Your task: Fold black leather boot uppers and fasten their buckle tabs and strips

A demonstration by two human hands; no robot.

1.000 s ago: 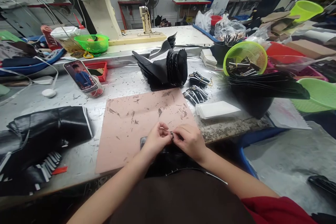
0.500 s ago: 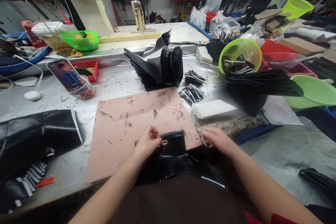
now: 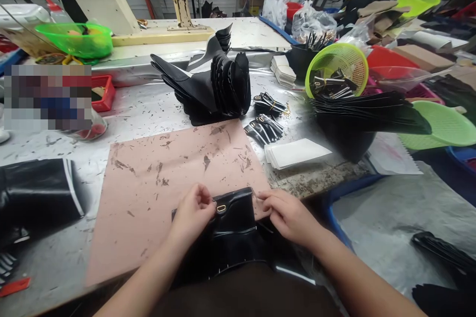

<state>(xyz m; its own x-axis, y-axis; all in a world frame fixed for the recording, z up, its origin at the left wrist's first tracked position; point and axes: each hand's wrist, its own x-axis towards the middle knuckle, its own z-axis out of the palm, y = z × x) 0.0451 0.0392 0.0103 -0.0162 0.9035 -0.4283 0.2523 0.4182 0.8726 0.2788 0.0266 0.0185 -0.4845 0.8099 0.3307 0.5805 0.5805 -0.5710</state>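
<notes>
A glossy black leather piece (image 3: 234, 218) with a small gold oval ring (image 3: 221, 209) lies at the near edge of a pink work mat (image 3: 163, 173). My left hand (image 3: 193, 215) is closed, pinching the piece just left of the ring. My right hand (image 3: 286, 215) is closed too, its fingertips pinching the piece's upper right corner. More black material hangs from the piece down over my lap.
A fanned stack of black leather parts (image 3: 211, 86) stands behind the mat. Black strap bundles (image 3: 266, 129) and white cards (image 3: 295, 152) lie to the right, beside a black bowl of strips (image 3: 353, 119) and a yellow-green basket of clips (image 3: 336, 77). Black leather (image 3: 37, 190) lies left.
My hands came apart from the ring; the left stayed beside it and the right moved to the piece's right corner. The view tilted, so the table shifted left and down.
</notes>
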